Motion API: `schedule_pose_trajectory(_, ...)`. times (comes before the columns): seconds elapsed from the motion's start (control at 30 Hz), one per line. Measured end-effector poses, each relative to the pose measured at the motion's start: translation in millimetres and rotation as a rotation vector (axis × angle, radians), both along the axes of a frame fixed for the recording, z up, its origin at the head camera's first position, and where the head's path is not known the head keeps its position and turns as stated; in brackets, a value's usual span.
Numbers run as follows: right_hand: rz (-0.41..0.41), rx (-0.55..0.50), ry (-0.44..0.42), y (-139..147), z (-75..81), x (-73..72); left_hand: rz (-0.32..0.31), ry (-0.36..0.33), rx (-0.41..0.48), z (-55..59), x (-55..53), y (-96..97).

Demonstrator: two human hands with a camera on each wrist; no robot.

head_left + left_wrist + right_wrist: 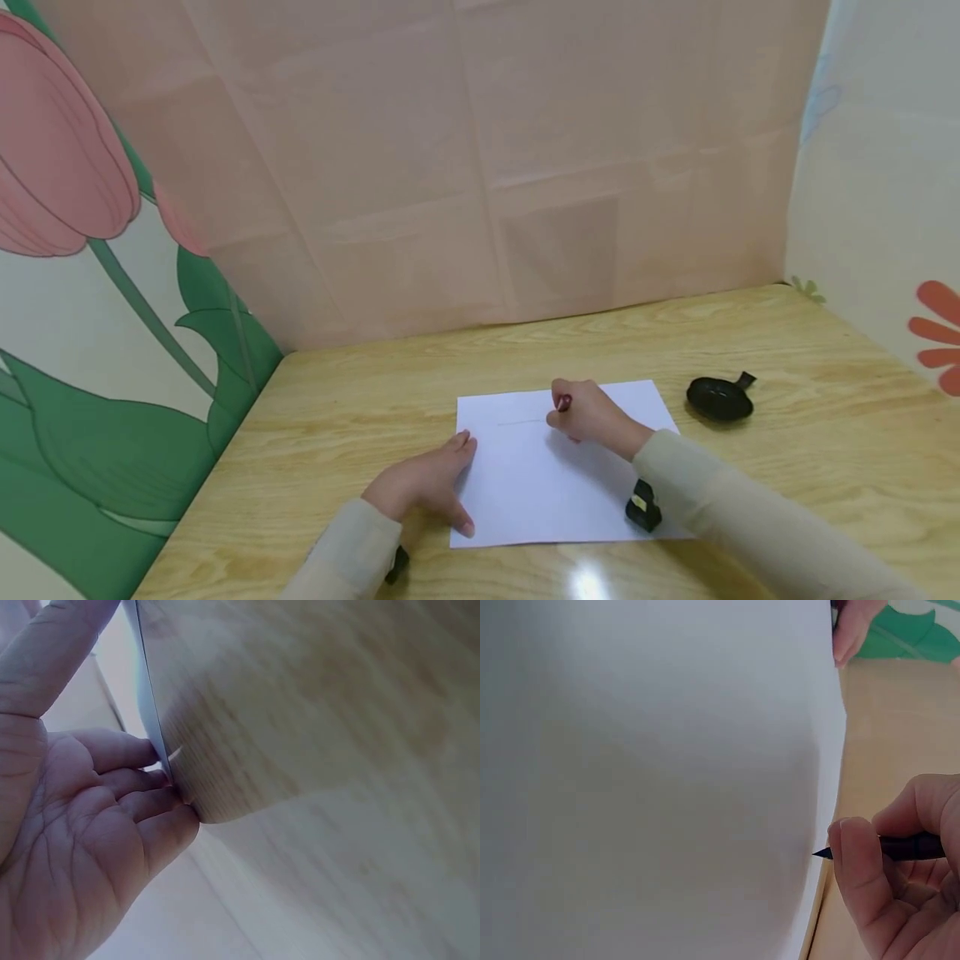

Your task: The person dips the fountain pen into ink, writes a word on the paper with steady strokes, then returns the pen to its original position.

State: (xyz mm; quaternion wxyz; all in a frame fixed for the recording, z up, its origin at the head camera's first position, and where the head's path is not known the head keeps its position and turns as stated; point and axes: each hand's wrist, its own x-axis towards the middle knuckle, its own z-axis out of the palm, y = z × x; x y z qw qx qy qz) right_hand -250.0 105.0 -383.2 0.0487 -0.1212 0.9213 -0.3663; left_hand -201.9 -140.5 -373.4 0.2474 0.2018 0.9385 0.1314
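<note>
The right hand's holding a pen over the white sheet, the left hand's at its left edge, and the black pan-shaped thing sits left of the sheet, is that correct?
Not quite: the black pan-shaped thing sits to the right of the white sheet, as the head view shows. The rest stands.

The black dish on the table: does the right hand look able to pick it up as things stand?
Probably not immediately: the right hand holds a dark pen. With that put down, likely yes: the black dish lies right of the paper, nothing visible blocking it.
</note>
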Motion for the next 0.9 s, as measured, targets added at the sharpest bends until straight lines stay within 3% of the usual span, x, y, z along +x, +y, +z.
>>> schedule_pose_trajectory(0.9, 0.077, -0.016, 0.168, -9, -0.9, 23.9, -0.015, 0.009, 0.006, 2.2, 0.2, 0.0)
